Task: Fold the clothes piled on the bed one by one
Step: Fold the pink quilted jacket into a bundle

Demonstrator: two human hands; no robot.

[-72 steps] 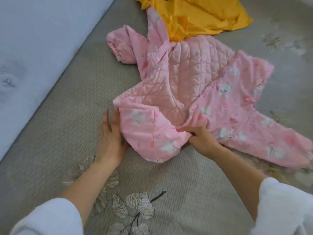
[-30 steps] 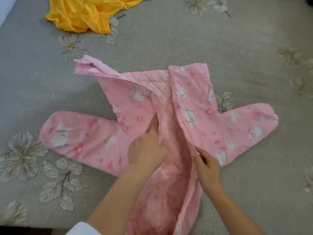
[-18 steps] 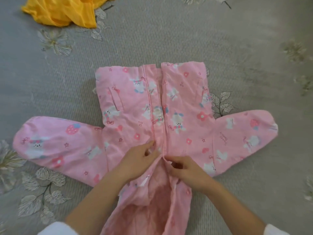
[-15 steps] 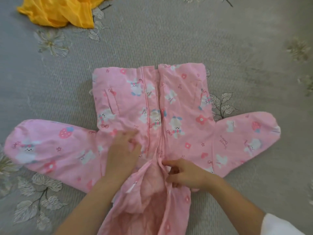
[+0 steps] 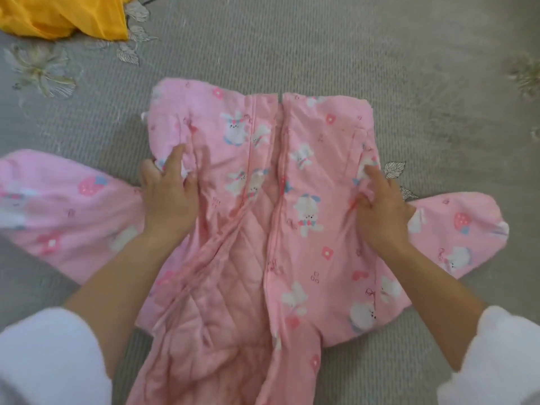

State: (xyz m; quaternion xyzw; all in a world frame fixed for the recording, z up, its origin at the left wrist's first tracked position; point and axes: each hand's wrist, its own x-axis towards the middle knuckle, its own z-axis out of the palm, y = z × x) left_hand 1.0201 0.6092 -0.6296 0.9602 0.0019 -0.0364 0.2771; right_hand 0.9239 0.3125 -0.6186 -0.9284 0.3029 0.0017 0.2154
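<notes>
A pink quilted child's jacket [image 5: 306, 159] with a bunny print lies spread front-up on the grey bed cover [image 5: 292, 45], both sleeves pointing outward. Its front panels part below the middle, showing the quilted lining. My left hand [image 5: 168, 194] lies flat on the left front panel near the armpit, fingers spread. On the right panel by the pocket rests my right hand [image 5: 380, 209], pressing palm down. Neither hand pinches the cloth. The left sleeve runs off the frame's left edge.
A yellow garment [image 5: 61, 16] lies crumpled at the far left corner. The bed cover has embroidered flowers and leaves around the jacket. White fluffy sleeves cover both my forearms near the bottom edge.
The jacket went from a rumpled heap to spread flat with its front closed. My hands left the centre opening and slid apart onto the two side panels.
</notes>
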